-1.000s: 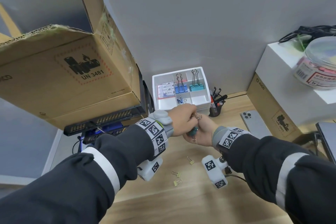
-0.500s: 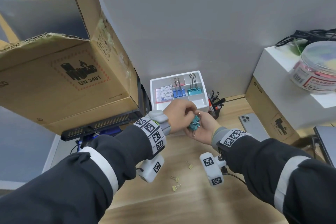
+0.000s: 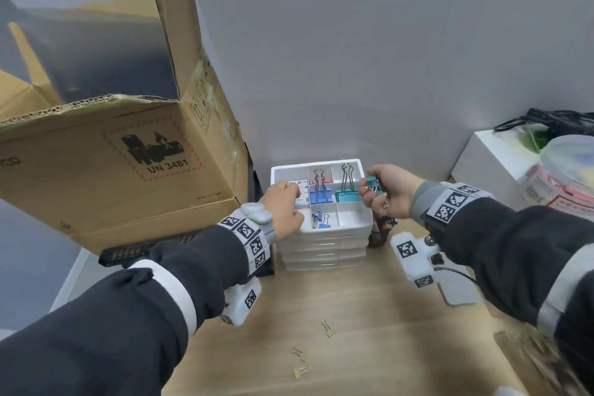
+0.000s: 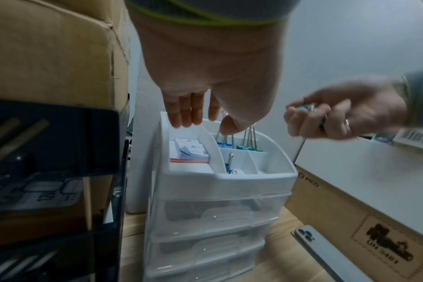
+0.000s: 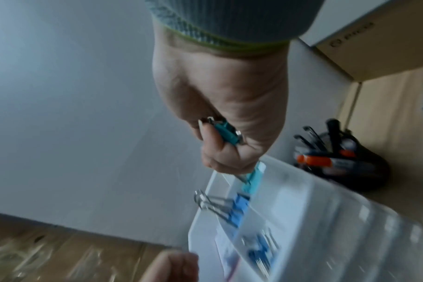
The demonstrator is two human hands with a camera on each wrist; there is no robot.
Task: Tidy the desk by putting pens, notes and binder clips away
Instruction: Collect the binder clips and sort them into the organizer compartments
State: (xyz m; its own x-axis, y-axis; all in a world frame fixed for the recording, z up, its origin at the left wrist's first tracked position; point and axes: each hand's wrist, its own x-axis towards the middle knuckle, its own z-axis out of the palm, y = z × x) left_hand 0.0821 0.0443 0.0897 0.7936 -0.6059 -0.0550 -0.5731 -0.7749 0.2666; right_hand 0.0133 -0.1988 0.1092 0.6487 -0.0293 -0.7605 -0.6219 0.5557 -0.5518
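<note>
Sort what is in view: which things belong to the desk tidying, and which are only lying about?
Job:
teal binder clips in the right hand
left hand at the white drawer organiser
gold binder clips on the desk
pen cup

Lying about:
cardboard box
phone
plastic jar
black cables

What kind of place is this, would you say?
Most likely an office desk or a workroom. A white drawer organizer holds binder clips and notes, a pen holder stands beside it, and shipping cartons crowd the wooden desktop against a plain wall.
</note>
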